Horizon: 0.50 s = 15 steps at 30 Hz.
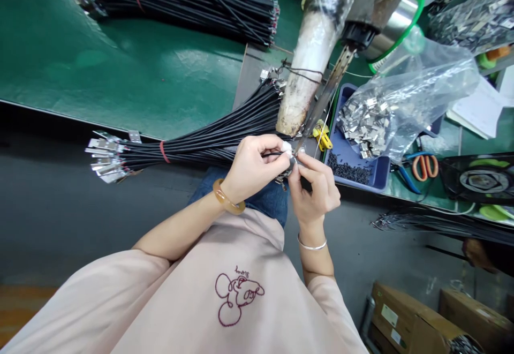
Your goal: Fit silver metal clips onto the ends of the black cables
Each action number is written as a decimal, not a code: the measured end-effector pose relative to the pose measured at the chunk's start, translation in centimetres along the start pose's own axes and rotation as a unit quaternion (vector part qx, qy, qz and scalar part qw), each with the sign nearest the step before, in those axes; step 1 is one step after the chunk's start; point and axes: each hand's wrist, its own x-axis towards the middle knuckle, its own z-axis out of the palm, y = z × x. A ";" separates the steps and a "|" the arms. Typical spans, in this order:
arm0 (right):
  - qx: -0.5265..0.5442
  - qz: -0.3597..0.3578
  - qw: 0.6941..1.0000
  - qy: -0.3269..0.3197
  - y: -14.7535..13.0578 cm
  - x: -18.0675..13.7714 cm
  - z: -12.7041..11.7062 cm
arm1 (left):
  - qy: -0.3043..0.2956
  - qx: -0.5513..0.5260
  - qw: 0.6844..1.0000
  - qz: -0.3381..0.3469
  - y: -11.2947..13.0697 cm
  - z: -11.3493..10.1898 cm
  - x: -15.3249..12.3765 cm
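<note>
My left hand (257,165) is closed in a pinch on a thin black cable (271,154); white covers wrap its fingertips. Close beside it my right hand (315,188) is also pinched, its fingers meeting at the cable's end. What it holds is too small and covered to name. Just above the fingertips a soldering iron (329,94) points down, next to a wrapped whitish tube (299,75). A bundle of black cables (209,135) with metal connectors (108,156) lies behind and left of my left hand, tied with a red band.
Right of my hands a blue tray (379,174) holds metal connectors (365,123) in a plastic bag and small black pieces (348,171). Orange-handled pliers (424,166), a yellow tool (322,135) and a solder spool (397,27) lie near. Another cable bundle (193,0) rests on the green table (168,83).
</note>
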 end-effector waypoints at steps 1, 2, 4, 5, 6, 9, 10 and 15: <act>0.003 0.001 1.000 0.002 0.0 0.1 0.0 | 0.001 -0.003 1.000 0.003 0.0 0.0 0.1; 0.004 0.001 1.000 0.004 0.0 0.1 0.1 | 0.002 -0.006 1.000 0.007 0.1 0.0 0.1; 0.002 -0.001 1.000 0.007 -0.1 0.2 0.1 | 0.003 -0.007 1.000 0.010 0.1 0.0 0.2; -0.002 -0.004 1.000 0.007 -0.1 0.2 0.1 | 0.003 -0.005 1.000 0.009 0.0 0.0 0.2; -0.006 -0.007 1.000 0.008 0.0 0.1 0.1 | 0.002 -0.001 1.000 0.006 0.0 0.1 0.2; -0.019 -0.016 1.000 0.007 0.0 -0.1 0.0 | -0.006 0.015 1.000 0.002 -0.2 0.0 0.1; -0.021 -0.019 1.000 0.007 0.0 -0.1 0.0 | -0.008 0.019 1.000 0.003 -0.3 0.0 0.0; -0.009 -0.017 1.000 0.003 0.0 -0.2 -0.2 | -0.020 0.036 0.999 0.014 -0.3 -0.1 -0.2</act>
